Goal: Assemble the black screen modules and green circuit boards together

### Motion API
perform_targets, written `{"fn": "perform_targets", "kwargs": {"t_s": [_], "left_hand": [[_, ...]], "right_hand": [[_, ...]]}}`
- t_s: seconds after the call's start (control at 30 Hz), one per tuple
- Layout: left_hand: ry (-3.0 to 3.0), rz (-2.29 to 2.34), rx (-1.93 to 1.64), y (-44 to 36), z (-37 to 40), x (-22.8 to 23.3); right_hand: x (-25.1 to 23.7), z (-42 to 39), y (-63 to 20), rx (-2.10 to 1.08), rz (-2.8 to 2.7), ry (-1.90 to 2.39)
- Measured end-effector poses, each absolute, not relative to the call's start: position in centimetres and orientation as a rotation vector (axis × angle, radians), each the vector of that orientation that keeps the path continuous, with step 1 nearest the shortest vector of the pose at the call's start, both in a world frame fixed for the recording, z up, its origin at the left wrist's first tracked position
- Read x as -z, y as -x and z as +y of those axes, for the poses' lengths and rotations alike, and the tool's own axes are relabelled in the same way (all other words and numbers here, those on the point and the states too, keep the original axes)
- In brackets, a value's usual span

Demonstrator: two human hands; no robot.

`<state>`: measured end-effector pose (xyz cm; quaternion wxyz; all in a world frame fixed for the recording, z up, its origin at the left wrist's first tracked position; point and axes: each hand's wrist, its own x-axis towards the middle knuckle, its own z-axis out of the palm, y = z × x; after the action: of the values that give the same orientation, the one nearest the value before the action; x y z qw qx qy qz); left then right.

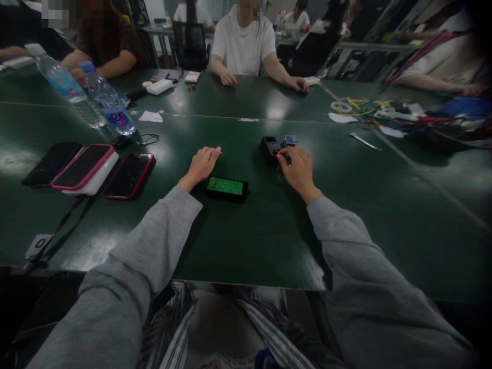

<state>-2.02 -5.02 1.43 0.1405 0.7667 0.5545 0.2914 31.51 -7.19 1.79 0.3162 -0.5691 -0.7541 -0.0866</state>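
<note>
My left hand [203, 163] lies on the green table, fingers loosely stretched to the right and holding nothing. Just in front of its wrist is a black open case [246, 190] with a green circuit board [226, 185] inside. My right hand [300, 169] is closed in a pinch, with a small dark thing at the fingertips that I cannot make out. Beside those fingertips sits a black handheld device [270, 147] with a small screen and buttons. Behind the hand is a small box-like piece with a bluish top [291, 140], partly hidden.
Phones [129, 176] and a black wallet-like item [52, 163] lie at left, below two water bottles [111, 105]. A wrench [365, 141] and a heap of cables [384, 113] are at right. A person in a white shirt [244, 46] sits opposite.
</note>
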Motion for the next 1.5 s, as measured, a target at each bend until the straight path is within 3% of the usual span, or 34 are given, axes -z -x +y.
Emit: {"fn": "perform_targets", "kwargs": {"t_s": [0.2, 0.53, 0.87, 1.1, 1.5], "left_hand": [[-2.216, 1.592, -0.869, 2.0, -4.7, -1.1], [-2.163, 1.551, -0.964, 2.0, -4.8, -1.0], [-1.982, 1.486, -1.095, 2.2, -4.3, -0.8], [-1.909, 1.434, -1.197, 2.1, -4.3, -0.8], [-2.081, 1.466, -1.068, 2.3, -4.3, -0.9]], "right_hand": [[-2.9, -8.8, -28.9, 0.253, -1.915, 1.299], [-4.0, -15.8, -20.3, -0.199, -2.472, 0.752], [-4.1, -15.9, -20.4, -0.119, -2.58, 0.828], [-3.5, -14.6, -21.1, 0.036, -2.45, 1.212], [-3.0, -13.9, -21.6, -0.033, -2.347, 1.261]]}}
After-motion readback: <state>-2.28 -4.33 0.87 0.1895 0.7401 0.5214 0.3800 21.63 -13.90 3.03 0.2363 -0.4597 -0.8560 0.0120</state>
